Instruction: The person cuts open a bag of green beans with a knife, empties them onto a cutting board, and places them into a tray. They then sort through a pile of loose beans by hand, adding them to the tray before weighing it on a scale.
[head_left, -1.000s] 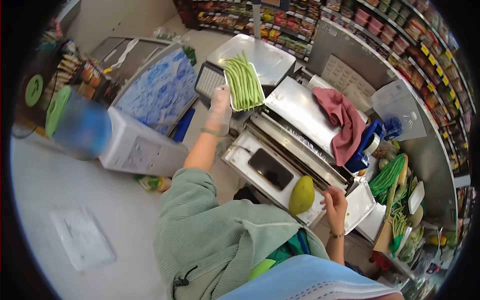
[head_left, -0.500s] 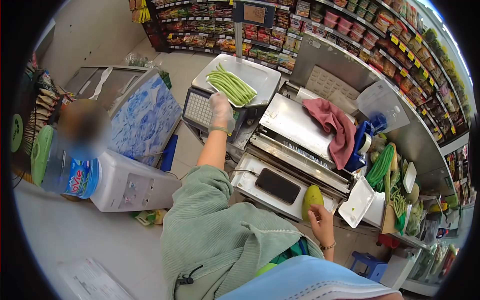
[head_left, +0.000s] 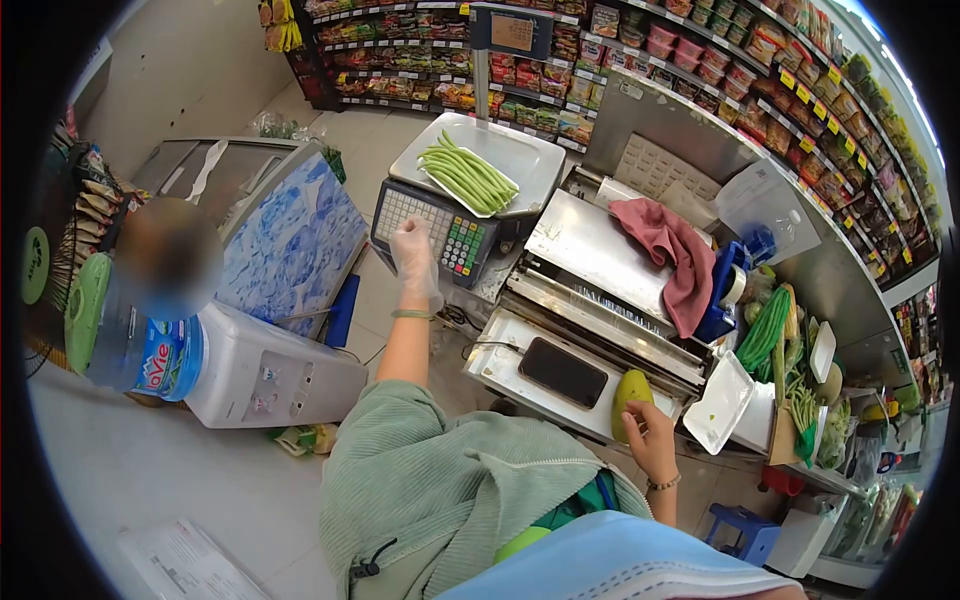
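My left hand (head_left: 411,255), in a clear plastic glove, is over the white keys of a weighing scale's keypad (head_left: 462,243). Its fingers are curled in, with nothing visible in them. On the scale's metal pan (head_left: 535,160) lies a white foam tray of green beans (head_left: 468,178). My right hand (head_left: 652,440) is bare and loosely bent at the near end of a green papaya (head_left: 628,392). Its fingers are apart and seem to rest against the fruit without gripping it. A black phone (head_left: 563,372) lies to the left of the papaya.
A metal wrapping machine (head_left: 590,255) with a maroon cloth (head_left: 668,255) on it stands ahead. Right of it are a foam tray (head_left: 718,405) and green vegetables (head_left: 765,330). A water dispenser (head_left: 270,370) stands left, near a person with blurred head. Stocked shelves (head_left: 740,60) line the back.
My left hand has drawn back from the edge of the bean tray, down and left over the keypad, uncovering the coloured keys. My right hand stays by the papaya.
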